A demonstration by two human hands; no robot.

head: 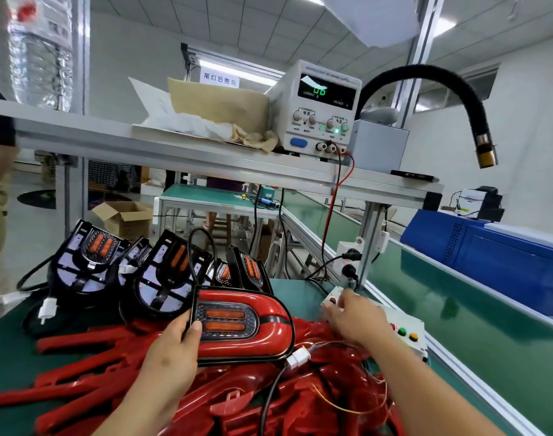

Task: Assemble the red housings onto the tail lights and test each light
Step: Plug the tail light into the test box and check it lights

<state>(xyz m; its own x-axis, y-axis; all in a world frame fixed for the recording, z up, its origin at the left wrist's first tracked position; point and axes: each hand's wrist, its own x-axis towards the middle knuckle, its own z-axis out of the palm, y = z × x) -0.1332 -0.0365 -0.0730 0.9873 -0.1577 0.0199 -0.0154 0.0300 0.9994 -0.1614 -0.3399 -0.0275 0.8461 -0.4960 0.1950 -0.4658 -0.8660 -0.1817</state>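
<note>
My left hand (pixel 171 350) grips the left end of a tail light (pixel 268 328) that carries a red housing, with two orange lenses facing up. Its black cable ends in a white connector (pixel 297 357) joined to thin coloured wires. My right hand (pixel 353 316) rests with spread fingers on a white switch box (pixel 407 328), its fingertips at the box's far end; green and orange buttons sit nearer me. A pile of loose red housings (pixel 89 372) lies under and around the light. Bare black tail lights (pixel 89 262) stand in a row behind.
A bench power supply (pixel 319 111) with a lit green display stands on the shelf above, its red and black leads running down to the bench. A black flexible hose (pixel 476 121) hangs at right. Conveyor rail (pixel 457 350) and blue bin (pixel 495 250) lie to the right.
</note>
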